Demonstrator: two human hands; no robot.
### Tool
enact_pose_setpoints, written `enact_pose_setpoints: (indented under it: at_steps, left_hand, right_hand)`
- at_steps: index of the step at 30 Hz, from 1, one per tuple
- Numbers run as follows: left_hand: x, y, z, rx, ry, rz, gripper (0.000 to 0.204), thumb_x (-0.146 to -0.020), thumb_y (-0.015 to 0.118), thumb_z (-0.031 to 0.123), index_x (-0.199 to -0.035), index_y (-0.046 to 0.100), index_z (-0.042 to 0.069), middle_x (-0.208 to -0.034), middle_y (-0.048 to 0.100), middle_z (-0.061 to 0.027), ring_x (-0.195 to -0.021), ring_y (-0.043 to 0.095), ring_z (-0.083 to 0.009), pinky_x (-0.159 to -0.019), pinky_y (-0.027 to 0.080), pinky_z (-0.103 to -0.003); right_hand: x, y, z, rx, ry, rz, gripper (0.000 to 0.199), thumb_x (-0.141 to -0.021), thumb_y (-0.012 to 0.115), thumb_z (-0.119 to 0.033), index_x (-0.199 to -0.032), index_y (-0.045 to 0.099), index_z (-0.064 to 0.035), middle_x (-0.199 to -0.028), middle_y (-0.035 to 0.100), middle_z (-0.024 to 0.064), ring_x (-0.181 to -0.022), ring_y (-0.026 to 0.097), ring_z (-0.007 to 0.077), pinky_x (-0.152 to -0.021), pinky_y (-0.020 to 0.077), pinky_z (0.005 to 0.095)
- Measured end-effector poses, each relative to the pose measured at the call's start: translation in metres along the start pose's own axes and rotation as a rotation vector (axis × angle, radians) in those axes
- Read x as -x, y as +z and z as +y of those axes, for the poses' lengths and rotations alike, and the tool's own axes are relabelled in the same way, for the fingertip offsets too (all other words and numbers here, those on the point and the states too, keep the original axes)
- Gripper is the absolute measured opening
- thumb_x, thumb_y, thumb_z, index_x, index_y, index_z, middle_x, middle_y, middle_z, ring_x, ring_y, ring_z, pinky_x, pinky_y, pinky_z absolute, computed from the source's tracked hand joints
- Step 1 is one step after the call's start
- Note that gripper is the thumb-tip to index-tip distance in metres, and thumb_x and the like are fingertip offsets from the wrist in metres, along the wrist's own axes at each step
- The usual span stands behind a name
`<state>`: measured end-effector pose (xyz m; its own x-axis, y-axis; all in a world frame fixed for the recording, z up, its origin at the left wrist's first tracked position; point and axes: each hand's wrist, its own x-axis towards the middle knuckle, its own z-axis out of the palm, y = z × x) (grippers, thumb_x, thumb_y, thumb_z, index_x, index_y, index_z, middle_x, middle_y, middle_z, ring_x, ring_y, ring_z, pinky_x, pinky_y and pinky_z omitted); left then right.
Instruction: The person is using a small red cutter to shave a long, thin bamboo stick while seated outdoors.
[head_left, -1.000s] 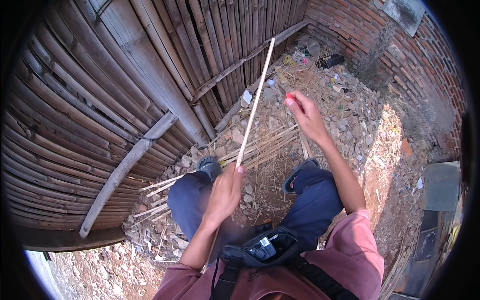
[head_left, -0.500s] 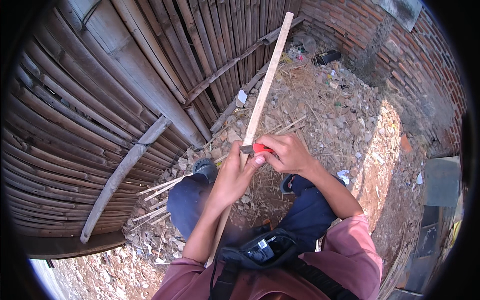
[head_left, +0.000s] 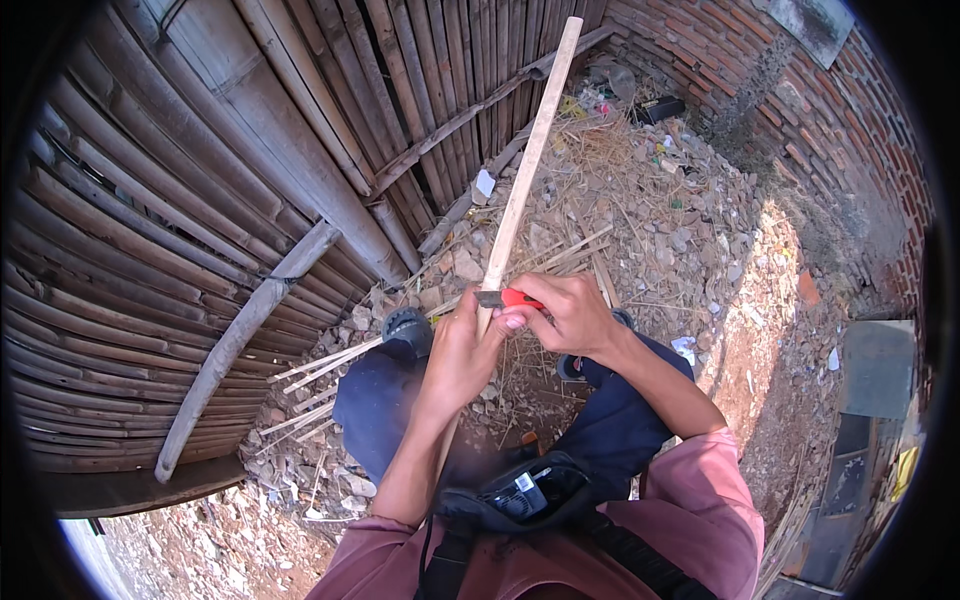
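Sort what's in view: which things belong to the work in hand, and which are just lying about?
In hand:
pale strip, in the left hand
red-handled blade, in the right hand, at the strip

Lying about:
loose strips, perhaps related
white scrap
black object
rubble

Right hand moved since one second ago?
Yes: the right hand moved down and slightly left in the picture, farther from the black object by the brick wall.

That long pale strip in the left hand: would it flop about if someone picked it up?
The pale strip would probably feel fairly stiff: its far end juts out straight beyond the left hand. It looks slim, so likely light. Its flat-looking face suggests it wouldn't roll easily.
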<state>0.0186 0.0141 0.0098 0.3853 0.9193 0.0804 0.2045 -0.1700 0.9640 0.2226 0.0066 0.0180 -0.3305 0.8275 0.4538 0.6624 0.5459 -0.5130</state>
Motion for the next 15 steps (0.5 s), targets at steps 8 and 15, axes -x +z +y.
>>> enact_pose_setpoints:
  at_steps: [8,15]
  left_hand:
    - [0.002,-0.004,0.002,-0.076,-0.084,-0.022,0.044,-0.107,0.070,0.033,-0.115,0.055,-0.008,-0.086,0.070,-0.0272,-0.079,0.073,-0.0436,-0.070,0.053,-0.048]
    - [0.003,0.001,-0.004,-0.104,0.017,0.077,0.036,-0.108,0.069,0.031,-0.112,0.060,-0.004,-0.074,0.061,-0.0160,-0.069,0.057,-0.0268,-0.062,0.047,-0.041]
  right_hand:
    - [-0.003,0.004,-0.007,0.027,0.009,0.035,0.016,-0.089,0.075,-0.016,-0.100,0.071,-0.0051,-0.082,0.072,0.0134,-0.068,0.071,0.0354,-0.058,0.0539,0.0427]
    - [-0.003,0.008,-0.008,0.098,-0.011,0.060,0.018,-0.095,0.074,-0.023,-0.103,0.068,-0.0082,-0.082,0.073,0.0102,-0.066,0.072,0.0324,-0.055,0.0537,0.0435]
